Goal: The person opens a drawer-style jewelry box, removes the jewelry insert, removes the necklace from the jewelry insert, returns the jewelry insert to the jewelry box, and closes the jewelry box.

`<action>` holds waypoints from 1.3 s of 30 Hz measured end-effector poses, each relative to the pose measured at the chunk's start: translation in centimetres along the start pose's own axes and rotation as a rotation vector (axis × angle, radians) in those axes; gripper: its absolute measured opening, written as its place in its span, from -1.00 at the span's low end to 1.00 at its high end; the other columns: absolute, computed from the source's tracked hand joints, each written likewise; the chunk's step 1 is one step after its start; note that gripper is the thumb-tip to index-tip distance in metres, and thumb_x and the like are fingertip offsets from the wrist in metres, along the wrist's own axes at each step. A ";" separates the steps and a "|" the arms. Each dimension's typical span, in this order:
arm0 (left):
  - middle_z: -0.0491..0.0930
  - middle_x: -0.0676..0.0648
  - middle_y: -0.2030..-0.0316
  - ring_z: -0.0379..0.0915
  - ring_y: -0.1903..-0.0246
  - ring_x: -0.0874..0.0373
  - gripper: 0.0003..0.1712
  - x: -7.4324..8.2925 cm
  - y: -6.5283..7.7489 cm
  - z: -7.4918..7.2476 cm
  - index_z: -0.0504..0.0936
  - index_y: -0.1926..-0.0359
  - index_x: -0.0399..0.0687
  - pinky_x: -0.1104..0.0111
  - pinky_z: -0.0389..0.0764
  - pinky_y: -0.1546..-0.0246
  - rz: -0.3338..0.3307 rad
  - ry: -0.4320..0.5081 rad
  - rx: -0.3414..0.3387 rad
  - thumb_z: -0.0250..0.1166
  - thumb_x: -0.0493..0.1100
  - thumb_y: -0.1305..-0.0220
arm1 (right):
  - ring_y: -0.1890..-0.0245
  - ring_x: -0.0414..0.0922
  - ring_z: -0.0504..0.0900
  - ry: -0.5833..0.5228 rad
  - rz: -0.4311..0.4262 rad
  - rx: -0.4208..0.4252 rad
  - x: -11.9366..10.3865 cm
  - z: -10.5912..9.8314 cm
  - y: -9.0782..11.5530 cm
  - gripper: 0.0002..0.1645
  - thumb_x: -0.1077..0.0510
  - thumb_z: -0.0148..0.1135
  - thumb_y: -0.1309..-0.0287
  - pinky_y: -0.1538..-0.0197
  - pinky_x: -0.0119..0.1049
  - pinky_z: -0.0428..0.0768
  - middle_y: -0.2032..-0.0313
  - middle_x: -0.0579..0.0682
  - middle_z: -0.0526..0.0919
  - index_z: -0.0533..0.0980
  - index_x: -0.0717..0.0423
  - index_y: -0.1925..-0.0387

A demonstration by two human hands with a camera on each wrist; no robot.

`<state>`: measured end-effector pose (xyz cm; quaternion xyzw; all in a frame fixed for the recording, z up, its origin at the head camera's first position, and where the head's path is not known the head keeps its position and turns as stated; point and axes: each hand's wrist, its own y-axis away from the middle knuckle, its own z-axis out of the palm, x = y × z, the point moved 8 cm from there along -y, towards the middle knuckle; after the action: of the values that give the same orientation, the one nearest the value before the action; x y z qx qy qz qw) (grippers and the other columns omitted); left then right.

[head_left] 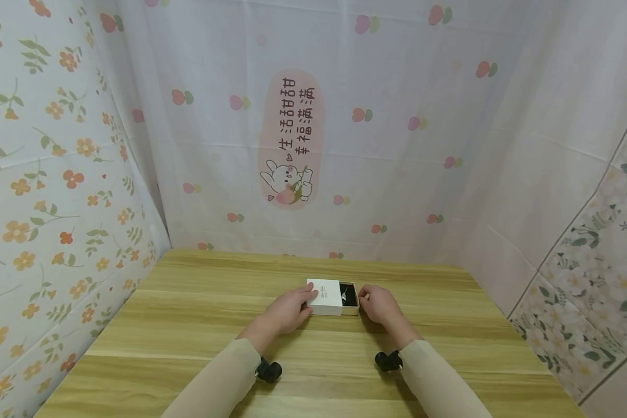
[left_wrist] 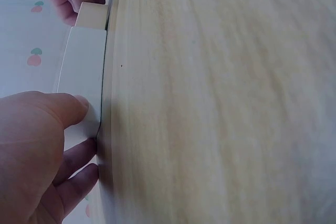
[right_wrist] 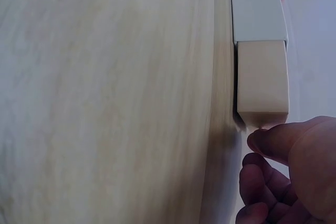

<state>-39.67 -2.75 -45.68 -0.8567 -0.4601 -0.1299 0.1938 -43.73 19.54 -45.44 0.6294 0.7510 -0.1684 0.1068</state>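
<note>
A small white jewelry box (head_left: 324, 297) lies on the table, its outer sleeve printed with dark lettering. From the sleeve's right end a cream inner drawer (right_wrist: 262, 77) sticks partly out. On the drawer's black lining (head_left: 350, 295) rests a small silvery piece of jewelry (head_left: 344, 294), too small to make out fully. My left hand (head_left: 291, 309) grips the sleeve's left end, thumb on the near side. With thumb and bent fingers my right hand (head_left: 380, 304) pinches at the drawer's outer end; the exact spot of contact is partly hidden.
The wood-grain table (head_left: 313, 360) spreads around the box. A white printed curtain (head_left: 397, 174) hangs behind it, with flowered cloth (head_left: 47, 203) on the left and more cloth on the right. Black wrist cameras (head_left: 269, 370) sit at both sleeve cuffs.
</note>
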 end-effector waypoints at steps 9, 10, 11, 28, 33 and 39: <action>0.39 -0.28 -0.61 0.43 -0.55 -0.21 -0.43 0.1 0.1 -0.1 0.51 -0.55 -0.24 -0.05 0.54 -0.49 -0.002 0.014 0.002 0.29 -0.25 -0.61 | 0.37 -0.08 0.53 -0.007 0.007 -0.001 0.2 -0.2 0.1 -0.87 0.22 0.24 -0.55 0.17 -0.13 0.59 0.35 0.00 0.71 0.69 0.09 0.15; 0.39 -0.28 -0.61 0.43 -0.55 -0.21 -0.43 0.1 0.1 -0.1 0.51 -0.55 -0.24 -0.05 0.54 -0.49 -0.002 0.013 0.003 0.29 -0.25 -0.61 | 0.37 -0.08 0.53 -0.006 0.006 0.000 0.2 -0.2 0.1 -0.87 0.22 0.24 -0.55 0.15 -0.12 0.60 0.35 0.00 0.71 0.69 0.09 0.15; 0.38 -0.28 -0.61 0.43 -0.55 -0.21 -0.43 0.0 0.1 -0.1 0.51 -0.55 -0.24 -0.05 0.54 -0.49 -0.004 0.014 0.002 0.29 -0.24 -0.62 | 0.36 -0.08 0.53 -0.003 0.001 0.003 0.2 -0.3 0.1 -0.87 0.22 0.24 -0.55 0.14 -0.11 0.61 0.34 0.00 0.72 0.69 0.09 0.15; 0.38 -0.26 -0.62 0.43 -0.55 -0.20 -0.43 -0.2 0.1 0.1 0.50 -0.57 -0.21 -0.03 0.54 -0.49 0.003 0.012 -0.003 0.27 -0.19 -0.64 | 0.37 -0.08 0.55 -0.007 0.001 0.012 0.8 0.0 -0.1 -0.86 0.23 0.23 -0.53 0.18 -0.14 0.60 0.36 0.00 0.71 0.68 0.08 0.20; 0.38 -0.26 -0.62 0.43 -0.55 -0.20 -0.42 -0.2 0.0 0.0 0.50 -0.57 -0.21 -0.02 0.54 -0.50 0.001 0.003 0.001 0.28 -0.20 -0.64 | 0.38 -0.09 0.55 -0.002 -0.004 0.016 0.8 -0.1 0.0 -0.87 0.23 0.23 -0.52 0.19 -0.14 0.59 0.36 0.00 0.71 0.67 0.08 0.20; 0.38 -0.26 -0.62 0.43 -0.55 -0.20 -0.42 -0.1 0.0 -0.1 0.50 -0.56 -0.22 -0.02 0.53 -0.51 -0.003 0.007 0.001 0.28 -0.20 -0.64 | 0.36 -0.08 0.55 -0.005 0.005 0.016 0.7 -0.2 0.1 -0.87 0.22 0.24 -0.53 0.17 -0.13 0.60 0.35 0.00 0.71 0.68 0.07 0.20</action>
<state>-39.67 -2.85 -45.67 -0.8554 -0.4606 -0.1332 0.1957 -43.78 20.28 -45.52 0.6317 0.7478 -0.1757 0.1042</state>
